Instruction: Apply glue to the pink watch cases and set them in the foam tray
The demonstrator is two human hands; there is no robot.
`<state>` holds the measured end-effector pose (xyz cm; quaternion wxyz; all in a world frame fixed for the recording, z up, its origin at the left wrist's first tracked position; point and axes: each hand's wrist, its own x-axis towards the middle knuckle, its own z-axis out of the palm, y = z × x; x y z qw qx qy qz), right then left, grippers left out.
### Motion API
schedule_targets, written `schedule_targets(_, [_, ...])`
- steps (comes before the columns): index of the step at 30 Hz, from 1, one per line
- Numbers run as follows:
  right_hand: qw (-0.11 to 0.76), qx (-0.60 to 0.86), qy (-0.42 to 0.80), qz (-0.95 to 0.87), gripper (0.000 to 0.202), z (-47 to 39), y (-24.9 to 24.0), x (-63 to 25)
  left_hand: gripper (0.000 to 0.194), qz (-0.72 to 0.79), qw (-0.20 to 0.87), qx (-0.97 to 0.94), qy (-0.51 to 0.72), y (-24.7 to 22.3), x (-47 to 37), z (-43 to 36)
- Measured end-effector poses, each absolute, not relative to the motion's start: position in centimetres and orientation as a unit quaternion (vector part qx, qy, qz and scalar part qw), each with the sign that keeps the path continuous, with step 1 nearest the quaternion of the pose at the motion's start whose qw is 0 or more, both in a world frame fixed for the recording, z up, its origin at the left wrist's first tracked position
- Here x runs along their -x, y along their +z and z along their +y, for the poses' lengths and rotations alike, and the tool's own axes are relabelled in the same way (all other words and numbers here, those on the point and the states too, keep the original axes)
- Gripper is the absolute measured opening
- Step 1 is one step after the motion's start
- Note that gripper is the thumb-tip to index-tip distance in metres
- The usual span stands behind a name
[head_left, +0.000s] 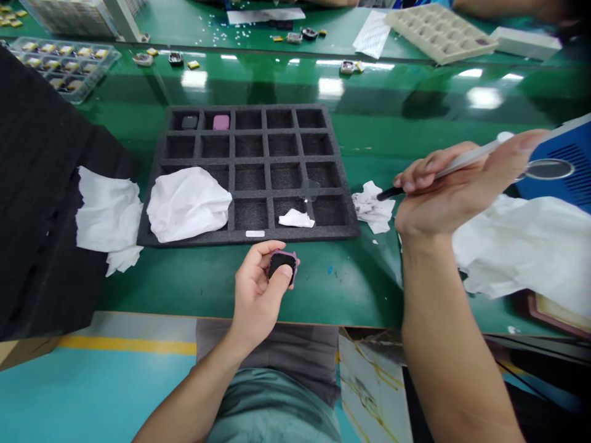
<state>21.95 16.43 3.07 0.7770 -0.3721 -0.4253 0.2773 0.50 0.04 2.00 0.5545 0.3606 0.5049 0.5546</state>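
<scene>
My left hand [261, 289] grips a watch case [282, 266] with a purple frame and a dark face, the thumb lying over its front. My right hand [443, 191] is raised at the right, its fingers closed round a white pen-like tool [468, 159] with a black end. That black end is at a crumpled, stained tissue [373, 208]; whether they touch, I cannot tell. Ahead lies a black foam tray [252, 237] with square compartments. In its back row sit a dark watch case [189, 122] and a purple one [221, 122].
A white cloth [189, 205] covers the tray's front left compartments, and a small tissue [296, 218] lies at its front. Black foam blocks [50, 197] stand at left. White cloth [521, 246] and a blue box [566, 160] are at right. Farther back is a beige tray [441, 31].
</scene>
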Motion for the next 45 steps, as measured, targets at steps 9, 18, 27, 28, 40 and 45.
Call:
schedule_targets(9, [0.776,0.388,0.279,-0.411,0.075,16.32,3.28,-21.86,0.03,0.529,0.554,-0.355,0.536,2.32,-0.43,0.08])
schedule_targets(18, [0.777,0.386,0.287,-0.406,0.075,16.03,3.49,-21.61,0.031,0.538,0.556,-0.35,0.528,2.35,-0.4,0.0])
schedule_targets(27, [0.793,0.389,0.257,-0.392,0.081,16.79,3.16,-21.44,0.027,0.498,0.565,-0.351,0.557,2.22,-0.39,0.01])
schedule_targets(28, [0.796,0.383,0.254,-0.394,0.08,16.77,3.1,-21.43,0.027,0.495,0.568,-0.351,0.556,2.23,-0.36,-0.01])
schedule_targets(40, [0.808,0.35,0.248,-0.403,0.082,16.06,3.3,-21.01,0.02,0.504,0.575,-0.353,0.539,1.97,-0.31,-0.33])
schedule_targets(45, [0.8,0.365,0.25,-0.406,0.083,15.92,3.33,-20.97,0.02,0.504,0.576,-0.351,0.54,1.92,-0.35,-0.35])
